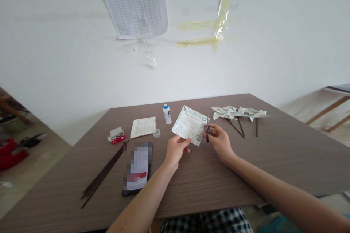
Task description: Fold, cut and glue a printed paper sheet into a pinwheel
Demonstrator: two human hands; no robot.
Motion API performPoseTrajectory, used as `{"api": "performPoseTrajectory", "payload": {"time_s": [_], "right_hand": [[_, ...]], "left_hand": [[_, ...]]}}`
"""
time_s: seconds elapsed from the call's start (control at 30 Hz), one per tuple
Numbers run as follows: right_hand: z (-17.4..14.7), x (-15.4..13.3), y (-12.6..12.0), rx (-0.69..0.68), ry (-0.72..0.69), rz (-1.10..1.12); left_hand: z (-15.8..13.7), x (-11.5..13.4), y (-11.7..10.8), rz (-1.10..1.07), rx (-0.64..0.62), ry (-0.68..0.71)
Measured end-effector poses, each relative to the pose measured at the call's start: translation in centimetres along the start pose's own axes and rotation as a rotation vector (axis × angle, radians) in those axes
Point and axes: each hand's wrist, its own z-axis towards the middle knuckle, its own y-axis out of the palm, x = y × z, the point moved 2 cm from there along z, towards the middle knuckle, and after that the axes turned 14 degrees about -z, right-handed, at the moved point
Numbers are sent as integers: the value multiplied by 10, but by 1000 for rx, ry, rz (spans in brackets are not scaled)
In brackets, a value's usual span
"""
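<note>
While the left hand (pixel 176 148) holds a pale, squarish sheet of printed paper (pixel 188 125) over the brown wood-grained worktop (pixel 246 167), the right hand (pixel 221 142) has a pair of slim scissors with black handles (pixel 207 134) at the sheet's right side. The left grip pinches the near edge, thumb on top; the right grip is closed round the handles, its fingertips close against the paper. Whether the blades are parted is too fine to tell.

I judge cutting to be the step in hand, with the scissors being lined up at a corner. A line runs in from the sheet's far corner, though I cannot tell whether it is a crease or a slit. The next move seems to call for a firm left pinch, a flat sheet, and blades aimed inward from the corner, stopping short of the middle so that the paper stays in one piece.

To the right lie white folded-paper pinwheels (pixel 218 113) on dark sticks; a white bottle with a blue cap (pixel 167 115) stands beyond the left hand.
</note>
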Motion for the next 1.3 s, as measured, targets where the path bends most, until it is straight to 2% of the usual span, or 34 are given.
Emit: {"api": "performPoseTrajectory", "payload": {"time_s": [0.77,1.3], "right_hand": [[-2,1,1,-54,13,-115],[-14,-3,12,-374,3,-148]], "left_hand": [[4,4,-5,36,83,88],[9,15,-19,26,216,186]]}}
